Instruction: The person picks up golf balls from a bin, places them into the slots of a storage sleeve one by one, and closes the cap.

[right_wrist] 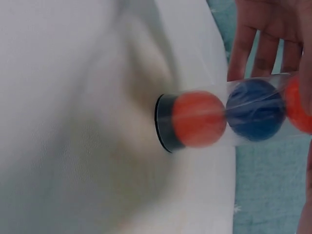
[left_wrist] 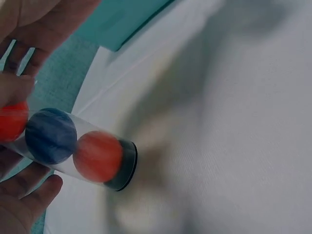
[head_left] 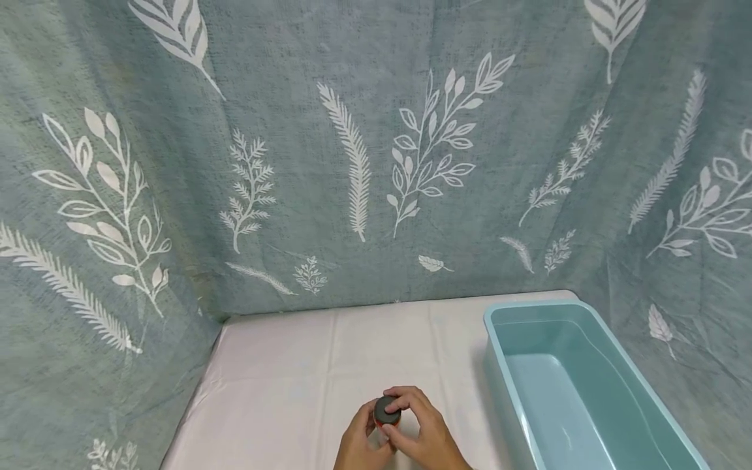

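Note:
Both hands are at a clear ball tube held upright over the white cloth. Inside it an orange-red ball lies at the lower end, a blue ball above it, then another orange-red ball. A dark lower cap is close over the cloth. The dark upper cap faces up in the head view. My left hand grips the tube from the left. My right hand holds the upper end, thumb at the near side and a finger over the cap.
A light blue plastic tub stands on the table at the right. White cloth covers the table. Grey-green curtains with white leaf prints hang behind it and at both sides.

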The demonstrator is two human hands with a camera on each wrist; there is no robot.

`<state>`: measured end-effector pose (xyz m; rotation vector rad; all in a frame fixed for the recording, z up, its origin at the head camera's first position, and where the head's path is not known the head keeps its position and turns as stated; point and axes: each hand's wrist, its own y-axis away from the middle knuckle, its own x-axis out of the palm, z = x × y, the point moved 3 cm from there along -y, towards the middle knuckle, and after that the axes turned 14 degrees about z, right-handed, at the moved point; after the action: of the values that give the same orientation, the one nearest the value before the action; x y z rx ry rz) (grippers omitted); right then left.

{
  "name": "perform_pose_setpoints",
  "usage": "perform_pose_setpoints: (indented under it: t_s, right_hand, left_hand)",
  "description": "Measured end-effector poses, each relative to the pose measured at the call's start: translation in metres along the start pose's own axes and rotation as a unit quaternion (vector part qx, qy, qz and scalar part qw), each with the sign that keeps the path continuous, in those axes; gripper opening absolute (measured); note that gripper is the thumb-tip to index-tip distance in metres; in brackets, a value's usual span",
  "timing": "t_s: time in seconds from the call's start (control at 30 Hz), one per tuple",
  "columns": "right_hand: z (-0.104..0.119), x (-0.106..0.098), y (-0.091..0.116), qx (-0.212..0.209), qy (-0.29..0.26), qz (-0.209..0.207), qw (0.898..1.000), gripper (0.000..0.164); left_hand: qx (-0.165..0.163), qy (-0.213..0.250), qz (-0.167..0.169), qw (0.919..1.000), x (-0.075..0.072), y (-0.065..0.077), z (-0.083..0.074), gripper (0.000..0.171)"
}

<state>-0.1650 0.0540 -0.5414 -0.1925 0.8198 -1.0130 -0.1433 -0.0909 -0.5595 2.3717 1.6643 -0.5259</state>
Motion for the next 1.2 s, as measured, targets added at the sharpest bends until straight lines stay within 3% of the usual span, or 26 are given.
perform_pose_setpoints:
  t_s: [0.17, 0.27, 0.4, 0.53, 0.6, 0.73, 0.8, 1.0, 1.13, 1.2]
  right_hand:
    - [-0.002, 0.004, 0.002, -0.045, 0.018, -0.005, 0.999, 0.036]
    - [-0.003, 0.004, 0.002, -0.075, 0.029, -0.009, 0.997, 0.038]
    - [-0.004, 0.005, 0.005, -0.061, 0.027, -0.008, 0.998, 0.036]
    - [-0.003, 0.006, 0.008, -0.044, 0.034, -0.008, 0.998, 0.030]
    - [-0.002, 0.006, 0.008, -0.050, 0.054, -0.012, 0.997, 0.028]
    - [0.001, 0.006, 0.008, -0.067, 0.110, -0.018, 0.991, 0.024]
    - [0.001, 0.008, 0.009, -0.078, 0.132, -0.019, 0.988, 0.024]
    - [-0.005, 0.010, 0.011, -0.141, 0.204, -0.041, 0.968, 0.030]
    - [-0.011, 0.015, 0.015, -0.139, 0.256, -0.090, 0.952, 0.031]
    - [-0.013, 0.019, 0.016, -0.128, 0.274, -0.106, 0.947, 0.030]
  left_hand:
    - [-0.025, 0.008, 0.011, 0.9996, -0.003, 0.003, -0.001, 0.055]
    - [-0.015, 0.013, 0.008, 0.9998, -0.004, 0.003, -0.001, 0.059]
    - [0.036, 0.056, 0.029, 0.9974, -0.004, 0.003, -0.004, 0.063]
    - [0.080, 0.135, 0.072, 0.9851, -0.004, 0.004, -0.010, 0.053]
    - [0.058, 0.155, 0.073, 0.9835, -0.005, 0.004, -0.012, 0.047]
    - [-0.009, 0.150, 0.053, 0.9873, -0.006, 0.004, -0.012, 0.047]
    - [-0.028, 0.161, 0.049, 0.9854, -0.006, 0.003, -0.010, 0.048]
    - [-0.004, 0.247, 0.048, 0.9677, -0.001, 0.001, -0.004, 0.045]
    - [-0.001, 0.283, 0.037, 0.9586, 0.005, 0.000, -0.001, 0.048]
    - [-0.007, 0.283, 0.025, 0.9588, 0.007, 0.000, 0.001, 0.050]
